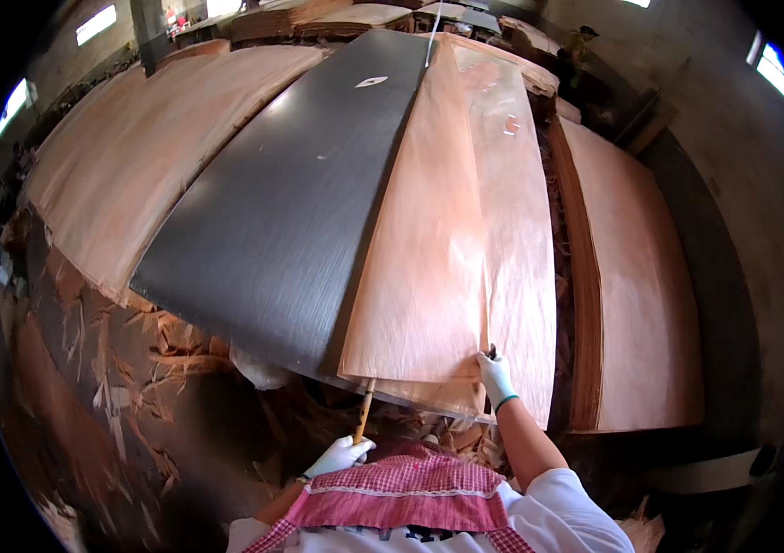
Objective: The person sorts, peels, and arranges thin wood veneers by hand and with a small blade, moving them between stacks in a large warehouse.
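Note:
My left hand (340, 455), in a white glove, is closed around a thin yellowish-brown stick (365, 412). The stick's upper end meets the near edge of a thin wood veneer sheet (420, 267). My right hand (497, 378), also in a white glove, is closed at that sheet's right edge, near its front corner. A small dark thing shows at its fingertips, too small to name. The sheet's right edge stands slightly raised over a paler veneer sheet (522, 249). To the left of both lies a smooth dark grey panel (281, 212).
A veneer stack (645, 286) stands to the right, across a narrow gap. Another wide stack (157, 138) lies at the left. Torn veneer scraps (191, 346) litter the floor around the near edge. More stacks (355, 18) stand at the back.

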The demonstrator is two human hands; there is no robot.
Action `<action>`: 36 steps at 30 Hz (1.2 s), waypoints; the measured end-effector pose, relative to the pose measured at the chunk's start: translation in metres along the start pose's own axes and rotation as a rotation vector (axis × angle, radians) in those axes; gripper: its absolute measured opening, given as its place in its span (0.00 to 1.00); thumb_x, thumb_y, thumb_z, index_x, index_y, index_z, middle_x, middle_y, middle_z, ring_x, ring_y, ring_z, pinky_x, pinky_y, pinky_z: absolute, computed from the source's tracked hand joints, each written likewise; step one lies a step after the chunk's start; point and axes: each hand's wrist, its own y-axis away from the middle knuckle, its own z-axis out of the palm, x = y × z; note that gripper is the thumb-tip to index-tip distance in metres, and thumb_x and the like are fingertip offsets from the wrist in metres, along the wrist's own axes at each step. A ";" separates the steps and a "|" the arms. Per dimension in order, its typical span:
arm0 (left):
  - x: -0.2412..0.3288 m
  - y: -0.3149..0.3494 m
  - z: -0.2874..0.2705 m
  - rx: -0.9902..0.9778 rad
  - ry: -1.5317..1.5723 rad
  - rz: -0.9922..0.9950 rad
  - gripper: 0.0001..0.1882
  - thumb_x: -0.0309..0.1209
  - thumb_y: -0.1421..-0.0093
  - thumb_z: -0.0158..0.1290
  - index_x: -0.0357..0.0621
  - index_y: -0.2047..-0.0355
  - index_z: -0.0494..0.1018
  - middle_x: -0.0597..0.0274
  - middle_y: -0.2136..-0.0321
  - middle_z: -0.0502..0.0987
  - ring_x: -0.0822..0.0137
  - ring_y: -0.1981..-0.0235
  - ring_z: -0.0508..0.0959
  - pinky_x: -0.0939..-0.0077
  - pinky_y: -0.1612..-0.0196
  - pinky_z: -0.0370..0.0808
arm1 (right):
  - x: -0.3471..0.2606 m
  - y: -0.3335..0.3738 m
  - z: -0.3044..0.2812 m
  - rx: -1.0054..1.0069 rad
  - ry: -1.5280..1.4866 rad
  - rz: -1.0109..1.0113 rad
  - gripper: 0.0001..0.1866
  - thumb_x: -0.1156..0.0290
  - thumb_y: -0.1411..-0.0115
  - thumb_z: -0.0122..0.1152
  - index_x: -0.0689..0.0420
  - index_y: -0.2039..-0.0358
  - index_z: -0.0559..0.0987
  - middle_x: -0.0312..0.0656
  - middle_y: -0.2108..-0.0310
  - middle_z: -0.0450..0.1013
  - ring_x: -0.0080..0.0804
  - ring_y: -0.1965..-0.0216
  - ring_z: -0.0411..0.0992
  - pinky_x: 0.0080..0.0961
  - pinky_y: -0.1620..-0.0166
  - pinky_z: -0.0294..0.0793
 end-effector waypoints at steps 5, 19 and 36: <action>0.045 0.001 -0.009 -0.131 0.471 0.058 0.12 0.34 0.33 0.49 0.39 0.55 0.71 0.68 0.78 0.69 0.75 0.81 0.68 0.79 0.75 0.70 | 0.008 0.025 0.010 -0.101 0.112 0.128 0.07 0.69 0.41 0.61 0.60 0.69 0.79 0.32 0.77 0.73 0.21 0.79 0.67 0.22 0.76 0.65; 0.113 0.016 -0.062 0.318 0.062 0.377 0.11 0.34 0.38 0.54 0.47 0.74 0.66 0.70 0.86 0.66 0.79 0.91 0.63 0.81 0.90 0.61 | -0.108 0.062 0.054 -0.358 0.776 -0.295 0.28 0.52 0.44 0.66 0.66 0.56 0.77 0.39 0.67 0.77 0.26 0.69 0.72 0.26 0.62 0.74; 0.081 -0.008 0.283 0.085 -0.247 0.607 0.14 0.36 0.37 0.55 0.36 0.62 0.69 0.62 0.77 0.75 0.75 0.77 0.74 0.77 0.73 0.70 | -0.099 0.089 -0.077 0.177 -0.037 -0.339 0.16 0.62 0.37 0.57 0.63 0.73 0.70 0.41 0.82 0.64 0.23 0.77 0.61 0.29 0.72 0.63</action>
